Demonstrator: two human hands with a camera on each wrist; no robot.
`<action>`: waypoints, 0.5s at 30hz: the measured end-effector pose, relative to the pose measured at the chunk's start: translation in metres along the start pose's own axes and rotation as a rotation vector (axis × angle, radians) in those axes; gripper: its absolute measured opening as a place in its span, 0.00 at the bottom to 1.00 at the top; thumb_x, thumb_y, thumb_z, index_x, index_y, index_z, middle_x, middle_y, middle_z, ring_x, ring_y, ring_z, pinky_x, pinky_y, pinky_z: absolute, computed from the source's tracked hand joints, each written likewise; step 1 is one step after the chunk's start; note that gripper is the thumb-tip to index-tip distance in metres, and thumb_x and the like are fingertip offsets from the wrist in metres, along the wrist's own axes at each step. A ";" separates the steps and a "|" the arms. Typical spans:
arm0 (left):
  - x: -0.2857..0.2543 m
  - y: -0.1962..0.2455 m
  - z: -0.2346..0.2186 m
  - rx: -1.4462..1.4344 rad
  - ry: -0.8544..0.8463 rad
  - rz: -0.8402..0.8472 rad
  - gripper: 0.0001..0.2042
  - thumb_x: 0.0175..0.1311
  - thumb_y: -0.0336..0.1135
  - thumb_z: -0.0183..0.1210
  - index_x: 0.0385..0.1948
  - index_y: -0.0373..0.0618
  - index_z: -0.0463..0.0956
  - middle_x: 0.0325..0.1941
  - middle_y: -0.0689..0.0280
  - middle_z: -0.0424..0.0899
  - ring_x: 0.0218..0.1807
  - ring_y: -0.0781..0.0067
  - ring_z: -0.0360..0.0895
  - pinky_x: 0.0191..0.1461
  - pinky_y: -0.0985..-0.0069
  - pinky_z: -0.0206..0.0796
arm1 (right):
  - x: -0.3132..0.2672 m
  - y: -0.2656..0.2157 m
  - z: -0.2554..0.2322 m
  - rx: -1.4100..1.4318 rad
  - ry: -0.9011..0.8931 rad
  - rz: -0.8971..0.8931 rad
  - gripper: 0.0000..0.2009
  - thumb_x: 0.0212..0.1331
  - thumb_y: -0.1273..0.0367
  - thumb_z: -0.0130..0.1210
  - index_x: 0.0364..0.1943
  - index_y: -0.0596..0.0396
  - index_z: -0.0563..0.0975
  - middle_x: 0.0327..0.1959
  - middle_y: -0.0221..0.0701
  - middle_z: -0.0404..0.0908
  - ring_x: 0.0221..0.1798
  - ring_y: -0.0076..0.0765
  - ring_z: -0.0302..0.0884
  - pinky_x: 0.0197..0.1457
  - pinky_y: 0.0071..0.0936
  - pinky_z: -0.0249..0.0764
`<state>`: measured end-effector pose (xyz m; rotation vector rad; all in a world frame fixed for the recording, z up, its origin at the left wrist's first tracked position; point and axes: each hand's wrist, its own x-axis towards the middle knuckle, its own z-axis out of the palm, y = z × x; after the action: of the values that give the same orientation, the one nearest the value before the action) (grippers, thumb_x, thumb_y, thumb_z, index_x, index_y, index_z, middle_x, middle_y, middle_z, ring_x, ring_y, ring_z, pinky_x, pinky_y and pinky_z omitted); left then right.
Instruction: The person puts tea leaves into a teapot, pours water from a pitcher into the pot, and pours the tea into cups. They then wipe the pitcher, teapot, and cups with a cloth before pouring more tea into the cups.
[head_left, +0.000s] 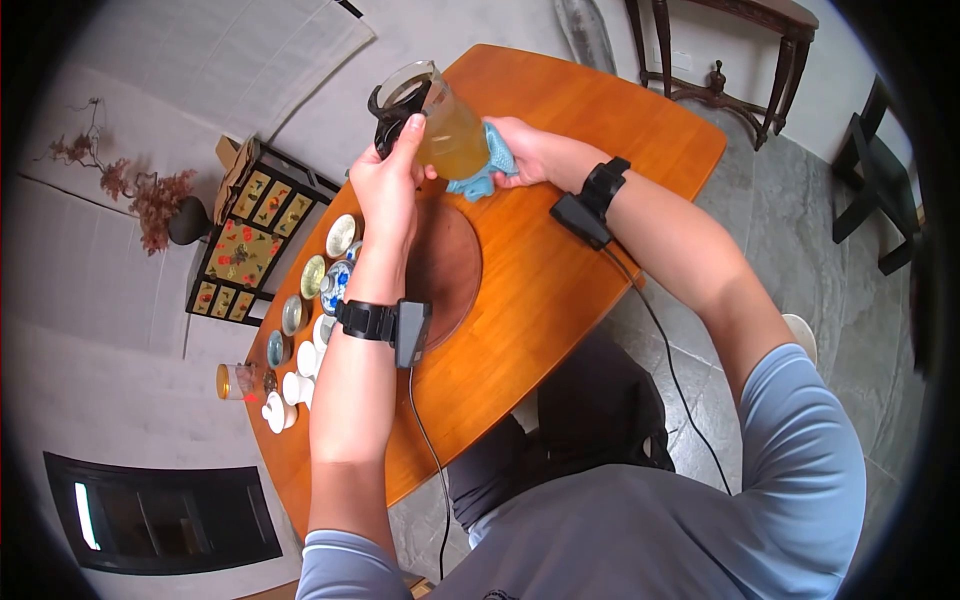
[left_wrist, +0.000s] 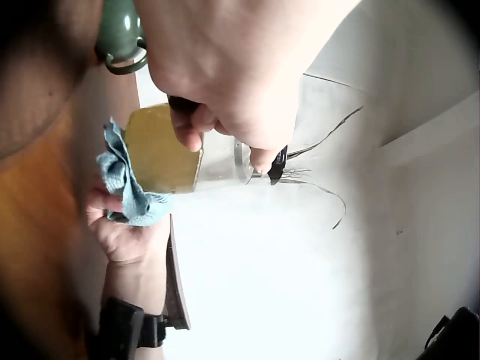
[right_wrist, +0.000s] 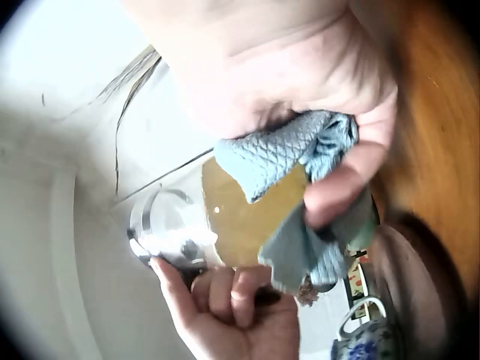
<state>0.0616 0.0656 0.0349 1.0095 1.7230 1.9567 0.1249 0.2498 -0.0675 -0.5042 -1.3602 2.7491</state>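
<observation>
A glass pitcher (head_left: 452, 135) with yellowish liquid and a black handle is held up over the table. The left hand (head_left: 388, 185) grips the handle, thumb along its top. Against the pitcher's base, the right hand (head_left: 525, 152) holds a blue cloth (head_left: 478, 178). In the left wrist view the cloth (left_wrist: 131, 184) wraps the bottom of the pitcher (left_wrist: 161, 150). The right wrist view shows the right hand's (right_wrist: 322, 90) fingers curled over the cloth (right_wrist: 277, 154), with the left hand (right_wrist: 232, 315) around the handle side.
Below the hands lies a round brown board (head_left: 445, 270) on the wooden table (head_left: 560, 230). Several cups, a blue-and-white pot (head_left: 335, 285) and a white lidded bowl (head_left: 278, 412) stand along the left edge, beside a jar (head_left: 236, 382). A small decorated cabinet (head_left: 245, 245) is behind them.
</observation>
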 end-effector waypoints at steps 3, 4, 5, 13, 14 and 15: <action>0.005 -0.004 -0.001 -0.018 0.002 0.001 0.12 0.69 0.37 0.70 0.26 0.45 0.80 0.18 0.76 0.70 0.17 0.84 0.61 0.26 0.76 0.67 | -0.001 0.004 0.009 -0.096 0.197 -0.152 0.21 0.79 0.51 0.40 0.48 0.50 0.79 0.37 0.34 0.86 0.32 0.39 0.87 0.28 0.36 0.82; 0.007 -0.004 -0.001 -0.041 -0.001 0.008 0.13 0.69 0.38 0.70 0.26 0.46 0.80 0.18 0.76 0.70 0.17 0.84 0.61 0.26 0.75 0.67 | -0.004 0.004 0.012 -0.078 0.241 -0.217 0.20 0.79 0.52 0.39 0.46 0.50 0.79 0.35 0.32 0.86 0.31 0.38 0.87 0.26 0.35 0.80; 0.009 -0.003 0.002 -0.043 0.004 0.008 0.13 0.69 0.38 0.70 0.26 0.46 0.80 0.18 0.76 0.70 0.17 0.84 0.61 0.26 0.75 0.67 | -0.009 0.002 0.015 -0.050 0.259 -0.266 0.19 0.79 0.55 0.42 0.45 0.54 0.78 0.34 0.36 0.85 0.29 0.39 0.86 0.24 0.37 0.80; 0.008 -0.011 0.027 0.036 0.209 0.028 0.18 0.66 0.44 0.73 0.21 0.48 0.76 0.15 0.75 0.69 0.17 0.83 0.65 0.28 0.76 0.71 | -0.008 -0.025 -0.017 0.319 0.461 -0.809 0.19 0.78 0.56 0.48 0.42 0.62 0.78 0.34 0.43 0.87 0.36 0.42 0.87 0.39 0.39 0.84; 0.007 -0.016 0.029 0.037 0.227 0.027 0.17 0.65 0.44 0.73 0.22 0.47 0.77 0.16 0.75 0.70 0.17 0.82 0.66 0.28 0.77 0.72 | -0.010 -0.026 -0.018 0.312 0.458 -0.810 0.19 0.78 0.56 0.48 0.42 0.62 0.78 0.34 0.43 0.87 0.36 0.42 0.87 0.39 0.39 0.84; 0.007 -0.022 0.031 0.038 0.230 0.052 0.16 0.66 0.43 0.73 0.24 0.45 0.79 0.17 0.75 0.71 0.18 0.83 0.68 0.28 0.77 0.73 | -0.012 -0.025 -0.018 0.208 0.596 -0.844 0.20 0.78 0.56 0.48 0.41 0.63 0.79 0.35 0.43 0.87 0.36 0.40 0.87 0.41 0.37 0.83</action>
<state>0.0742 0.0976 0.0157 0.8782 1.8776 2.1528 0.1389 0.2769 -0.0551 -0.5149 -0.8446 1.8171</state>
